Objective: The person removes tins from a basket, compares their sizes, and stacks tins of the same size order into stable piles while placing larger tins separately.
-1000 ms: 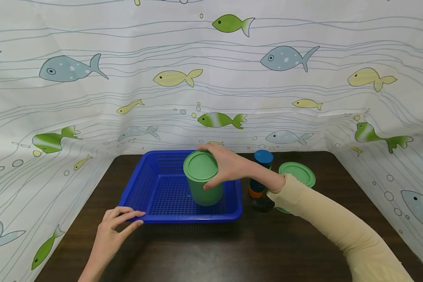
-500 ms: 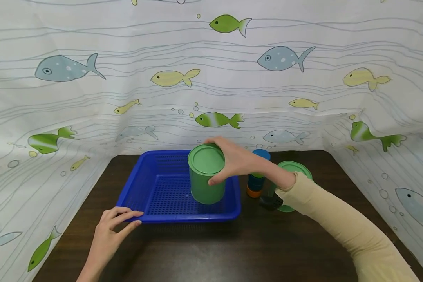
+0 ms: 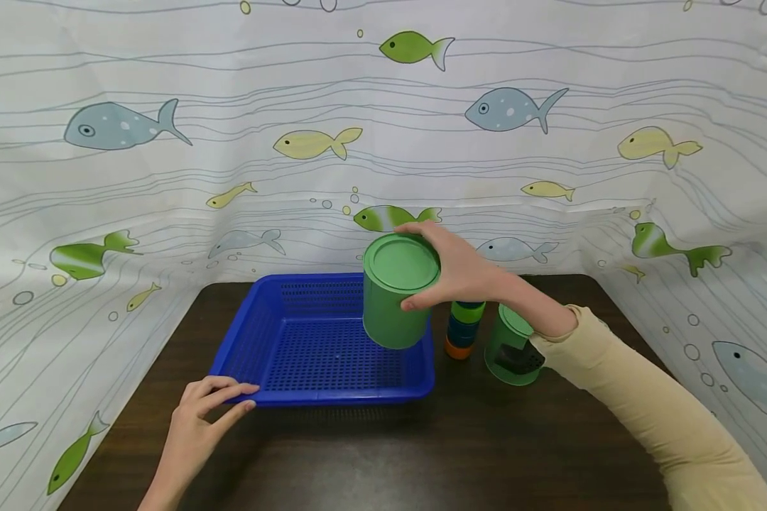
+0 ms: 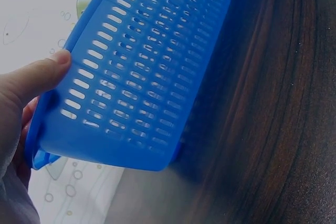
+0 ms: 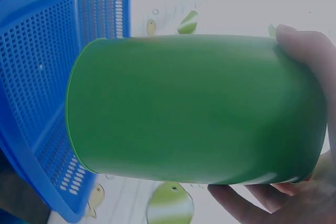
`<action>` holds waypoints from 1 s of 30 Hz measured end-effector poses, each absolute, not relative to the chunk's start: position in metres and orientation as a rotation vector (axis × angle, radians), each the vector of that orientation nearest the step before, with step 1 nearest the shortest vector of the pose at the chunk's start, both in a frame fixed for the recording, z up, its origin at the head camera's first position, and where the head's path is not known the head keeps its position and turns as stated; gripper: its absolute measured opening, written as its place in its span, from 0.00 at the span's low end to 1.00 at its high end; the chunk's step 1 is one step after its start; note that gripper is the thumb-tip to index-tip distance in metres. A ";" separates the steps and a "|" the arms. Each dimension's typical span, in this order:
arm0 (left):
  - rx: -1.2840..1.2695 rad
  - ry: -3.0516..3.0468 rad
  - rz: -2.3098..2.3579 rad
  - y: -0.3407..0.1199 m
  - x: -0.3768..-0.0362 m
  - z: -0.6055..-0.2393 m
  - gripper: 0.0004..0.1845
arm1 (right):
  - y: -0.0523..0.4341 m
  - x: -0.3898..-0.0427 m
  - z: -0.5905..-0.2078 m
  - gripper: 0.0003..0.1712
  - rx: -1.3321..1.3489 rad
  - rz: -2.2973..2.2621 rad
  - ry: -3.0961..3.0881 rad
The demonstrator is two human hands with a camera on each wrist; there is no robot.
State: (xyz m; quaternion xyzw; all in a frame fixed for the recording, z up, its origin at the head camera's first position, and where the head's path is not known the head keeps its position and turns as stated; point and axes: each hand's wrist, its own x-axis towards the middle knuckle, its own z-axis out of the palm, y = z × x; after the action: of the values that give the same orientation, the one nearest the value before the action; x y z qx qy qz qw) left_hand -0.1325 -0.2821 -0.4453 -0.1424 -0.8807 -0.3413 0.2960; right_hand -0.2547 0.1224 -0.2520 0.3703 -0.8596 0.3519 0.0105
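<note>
My right hand grips a green cylindrical container around its upper end, thumb on the near side and fingers round the far side. The container is raised over the right side of a blue perforated plastic basket. In the right wrist view its smooth green wall fills the middle, with the basket beyond its lower end. At the basket's near left corner my left hand pinches the rim. The left wrist view shows that thumb on the outer side of the basket, with the fingers partly hidden behind the rim.
Right of the basket stands a stack of blue, green and orange round pieces, its top covered by my right hand and arm. Beside it is a green flanged container with a black slotted piece in front. Fish-patterned sheeting surrounds the dark wooden table.
My right hand has lifted the green container up and to the right from inside the basket. My left hand stays at the basket's corner.
</note>
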 end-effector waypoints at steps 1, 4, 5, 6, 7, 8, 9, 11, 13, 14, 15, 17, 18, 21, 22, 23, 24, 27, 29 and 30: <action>-0.379 -2.342 -0.908 -0.282 -0.133 -0.445 0.21 | 0.125 -0.255 -0.250 0.57 1.149 1.090 -2.674; -0.376 -2.344 -0.910 -0.282 -0.133 -0.446 0.21 | 0.134 -0.256 -0.244 0.56 1.127 1.084 -2.653; -0.373 -2.346 -0.909 -0.282 -0.132 -0.446 0.21 | 0.137 -0.256 -0.242 0.56 1.123 1.082 -2.645; -0.370 -2.348 -0.909 -0.282 -0.132 -0.446 0.21 | 0.141 -0.256 -0.239 0.56 1.115 1.082 -2.640; -0.367 -2.351 -0.910 -0.282 -0.131 -0.446 0.21 | 0.144 -0.255 -0.236 0.56 1.107 1.091 -2.632; -0.364 -2.354 -0.912 -0.282 -0.131 -0.446 0.21 | 0.147 -0.255 -0.233 0.55 1.094 1.099 -2.627; -0.362 -2.356 -0.911 -0.281 -0.130 -0.446 0.21 | 0.151 -0.254 -0.230 0.55 1.077 1.111 -2.626; -0.360 -2.358 -0.911 -0.281 -0.130 -0.445 0.21 | 0.159 -0.254 -0.223 0.55 1.032 1.128 -2.618; -0.359 -2.357 -0.913 -0.281 -0.130 -0.445 0.20 | 0.167 -0.254 -0.217 0.54 0.982 1.147 -2.611; -0.358 -2.354 -0.915 -0.281 -0.130 -0.444 0.20 | 0.172 -0.253 -0.213 0.54 0.955 1.150 -2.611; -0.359 -2.352 -0.914 -0.281 -0.130 -0.444 0.20 | 0.177 -0.252 -0.210 0.53 0.929 1.155 -2.606; -0.360 -2.347 -0.917 -0.281 -0.130 -0.444 0.21 | 0.187 -0.249 -0.204 0.52 0.883 1.149 -2.601; -0.362 -2.346 -0.914 -0.280 -0.130 -0.444 0.21 | 0.193 -0.248 -0.202 0.51 0.861 1.145 -2.600; -0.357 -2.346 -0.928 -0.280 -0.129 -0.444 0.21 | 0.210 -0.241 -0.197 0.51 0.785 1.114 -2.607; -0.357 -2.347 -0.928 -0.280 -0.129 -0.444 0.20 | 0.216 -0.239 -0.196 0.51 0.758 1.096 -2.614; -0.357 -2.347 -0.926 -0.280 -0.129 -0.444 0.20 | 0.223 -0.237 -0.196 0.51 0.728 1.082 -2.621; -0.357 -2.347 -0.929 -0.280 -0.129 -0.444 0.20 | 0.229 -0.235 -0.196 0.52 0.697 1.067 -2.630; -0.358 -2.345 -0.932 -0.279 -0.129 -0.444 0.20 | 0.250 -0.230 -0.199 0.53 0.599 1.021 -2.652; -0.361 -2.342 -0.925 -0.279 -0.130 -0.444 0.20 | 0.265 -0.227 -0.202 0.53 0.531 0.981 -2.662; -0.362 -2.341 -0.926 -0.280 -0.131 -0.444 0.20 | 0.273 -0.225 -0.203 0.54 0.500 0.965 -2.666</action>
State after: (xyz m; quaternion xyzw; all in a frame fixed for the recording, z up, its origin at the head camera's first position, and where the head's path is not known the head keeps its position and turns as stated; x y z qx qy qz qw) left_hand -0.1309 -0.2796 -0.4437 -0.1359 -0.8796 -0.3478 0.2948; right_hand -0.2253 0.2727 -0.2035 0.1723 -0.9180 0.3322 0.1310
